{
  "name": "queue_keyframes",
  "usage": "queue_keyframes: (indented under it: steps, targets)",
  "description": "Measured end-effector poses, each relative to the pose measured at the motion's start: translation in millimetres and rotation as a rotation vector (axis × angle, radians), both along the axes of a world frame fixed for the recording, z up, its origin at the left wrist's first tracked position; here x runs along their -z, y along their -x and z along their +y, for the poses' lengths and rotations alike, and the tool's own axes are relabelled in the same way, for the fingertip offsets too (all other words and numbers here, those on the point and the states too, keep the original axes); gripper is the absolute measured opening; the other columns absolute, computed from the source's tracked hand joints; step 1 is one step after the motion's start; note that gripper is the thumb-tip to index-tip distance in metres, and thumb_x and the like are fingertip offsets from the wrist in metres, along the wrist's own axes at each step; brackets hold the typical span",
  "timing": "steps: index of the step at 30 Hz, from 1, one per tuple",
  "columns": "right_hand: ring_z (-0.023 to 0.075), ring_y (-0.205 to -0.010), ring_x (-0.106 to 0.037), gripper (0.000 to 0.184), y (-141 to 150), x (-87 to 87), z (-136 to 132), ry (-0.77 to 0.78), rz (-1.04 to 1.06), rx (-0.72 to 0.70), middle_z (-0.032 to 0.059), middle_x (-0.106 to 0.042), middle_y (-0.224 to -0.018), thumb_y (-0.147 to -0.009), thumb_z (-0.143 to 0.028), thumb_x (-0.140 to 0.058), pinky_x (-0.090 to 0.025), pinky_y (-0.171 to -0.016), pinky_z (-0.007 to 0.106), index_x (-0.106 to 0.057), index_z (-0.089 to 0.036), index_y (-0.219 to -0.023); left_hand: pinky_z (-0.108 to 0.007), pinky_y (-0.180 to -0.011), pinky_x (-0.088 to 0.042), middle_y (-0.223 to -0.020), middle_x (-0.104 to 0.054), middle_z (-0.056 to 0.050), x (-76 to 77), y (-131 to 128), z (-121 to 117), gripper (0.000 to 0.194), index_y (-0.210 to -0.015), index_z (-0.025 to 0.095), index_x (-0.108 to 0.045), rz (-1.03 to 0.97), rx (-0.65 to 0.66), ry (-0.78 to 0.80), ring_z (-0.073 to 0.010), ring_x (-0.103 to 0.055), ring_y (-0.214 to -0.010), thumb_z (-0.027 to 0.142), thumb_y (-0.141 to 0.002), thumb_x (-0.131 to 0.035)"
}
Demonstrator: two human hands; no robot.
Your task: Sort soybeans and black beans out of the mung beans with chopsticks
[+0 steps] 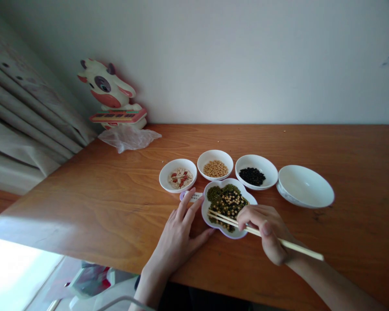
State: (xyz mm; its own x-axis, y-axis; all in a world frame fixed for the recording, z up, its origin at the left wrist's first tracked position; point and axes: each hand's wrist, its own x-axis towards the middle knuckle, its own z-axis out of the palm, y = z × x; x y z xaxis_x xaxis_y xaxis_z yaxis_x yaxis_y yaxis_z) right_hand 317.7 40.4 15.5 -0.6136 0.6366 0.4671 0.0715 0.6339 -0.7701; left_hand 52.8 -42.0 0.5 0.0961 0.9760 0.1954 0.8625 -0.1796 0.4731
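Observation:
A flower-shaped plate (239,234) with a pale purple rim holds green beans mixed with yellow and black ones. My left hand (181,233) lies at its left side, fingers spread, fingertips by the plate's labelled handle and thumb near the rim. In my right hand (269,231) is a pair of chopsticks (298,248), their tips down among the beans at the plate's left part. Behind the plate stand a bowl of pale and reddish seeds (180,178), a bowl of yellow soybeans (215,168) and a bowl of black beans (252,176).
An empty-looking white bowl (306,185) stands at the right of the row. A toy cow keyboard (116,97) and a crumpled clear plastic bag (129,137) are at the back left of the wooden table (116,194). Beige curtains (26,112) hang at left.

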Motion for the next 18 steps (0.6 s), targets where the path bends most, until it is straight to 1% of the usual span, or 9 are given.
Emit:
queue_keyframes:
  steps: [5, 9, 12, 16, 18]
  targets:
    - [0.0169, -0.071, -0.064, 0.073, -1.6, 2.0, -1.9, 0.016, 0.006, 0.009, 0.0027, -0.071, -0.079, -0.109, -0.072, -0.017, -0.043, -0.068, 0.032, -0.065, -0.022, -0.086, -0.06, -0.124, -0.048, -0.179, -0.028, -0.013, -1.2, 0.2, -0.4, 0.083, -0.169, 0.037, -0.032, -0.005, 0.002, -0.009, -0.0398, -0.043, -0.159, 0.05, -0.099, -0.075]
    - [0.0171, -0.068, -0.062, 0.075, -1.9, 0.8, -2.5, 0.007, 0.005, 0.017, 0.0025, -0.069, -0.076, -0.108, -0.075, -0.015, -0.042, -0.067, 0.032, -0.062, -0.022, -0.084, -0.059, -0.124, -0.049, -0.179, -0.027, -0.012, -0.6, 0.4, -0.5, 0.083, -0.169, 0.037, -0.032, -0.016, 0.002, 0.007, -0.039, -0.042, -0.159, 0.05, -0.099, -0.075]
    - [0.017, -0.068, -0.063, 0.073, -1.5, 0.8, -2.0, -0.001, 0.009, 0.017, 0.0027, -0.069, -0.076, -0.108, -0.073, -0.016, -0.043, -0.067, 0.032, -0.062, -0.022, -0.084, -0.059, -0.122, -0.051, -0.179, -0.028, -0.011, -0.9, 0.4, -0.5, 0.082, -0.168, 0.038, -0.033, -0.026, -0.001, 0.007, -0.0393, -0.043, -0.159, 0.05, -0.099, -0.075]
    - [0.0169, -0.071, -0.065, 0.068, -0.6, 2.6, -1.4, -0.006, 0.01, 0.015, 0.0031, -0.071, -0.078, -0.111, -0.067, -0.019, -0.044, -0.069, 0.032, -0.064, -0.022, -0.086, -0.06, -0.124, -0.049, -0.179, -0.029, -0.012, -1.5, 0.2, -0.3, 0.082, -0.168, 0.037, -0.034, -0.014, -0.004, -0.001, -0.0399, -0.045, -0.158, 0.05, -0.099, -0.076]
    - [0.0168, -0.071, -0.065, 0.068, -0.1, 3.2, -1.1, -0.007, 0.012, 0.015, 0.003, -0.071, -0.078, -0.111, -0.067, -0.019, -0.044, -0.069, 0.032, -0.064, -0.022, -0.086, -0.06, -0.124, -0.048, -0.179, -0.028, -0.012, -1.3, 0.2, -0.4, 0.082, -0.168, 0.037, -0.033, -0.007, -0.001, 0.001, -0.0397, -0.044, -0.158, 0.049, -0.099, -0.075]
